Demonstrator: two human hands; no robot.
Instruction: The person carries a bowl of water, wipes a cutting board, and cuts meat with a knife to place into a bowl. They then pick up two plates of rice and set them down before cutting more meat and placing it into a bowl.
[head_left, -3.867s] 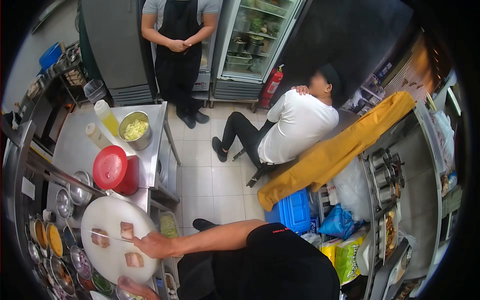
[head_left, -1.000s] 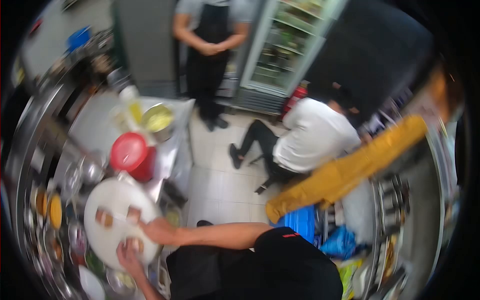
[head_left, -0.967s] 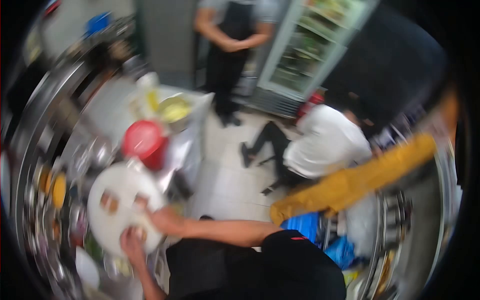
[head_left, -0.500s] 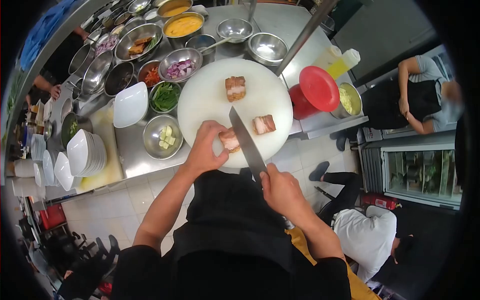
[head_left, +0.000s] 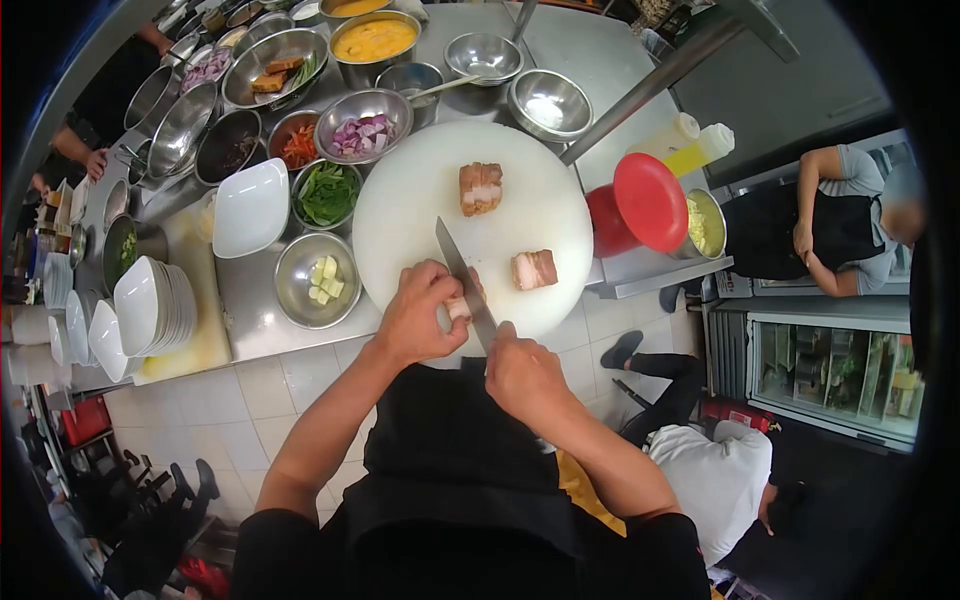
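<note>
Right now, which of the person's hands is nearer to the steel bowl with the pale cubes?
Left. The left hand holds meat on the board beside the bowl; the right hand, gripping the knife, is beyond it.

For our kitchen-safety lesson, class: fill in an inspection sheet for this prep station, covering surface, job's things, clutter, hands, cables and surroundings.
Surface: steel counter bearing a round white cutting board.
Job's things: knife blade down on the near meat piece; far meat piece and right meat piece lie apart on the board.
Clutter: bowls of red onion, greens and pale cubes; stacked white bowls; red-lidded container.
Hands: left hand pins the near meat piece; right hand grips the knife handle.
Cables: nothing seen.
Surroundings: standing person by a glass-door fridge; person in a white shirt nearby.
</note>
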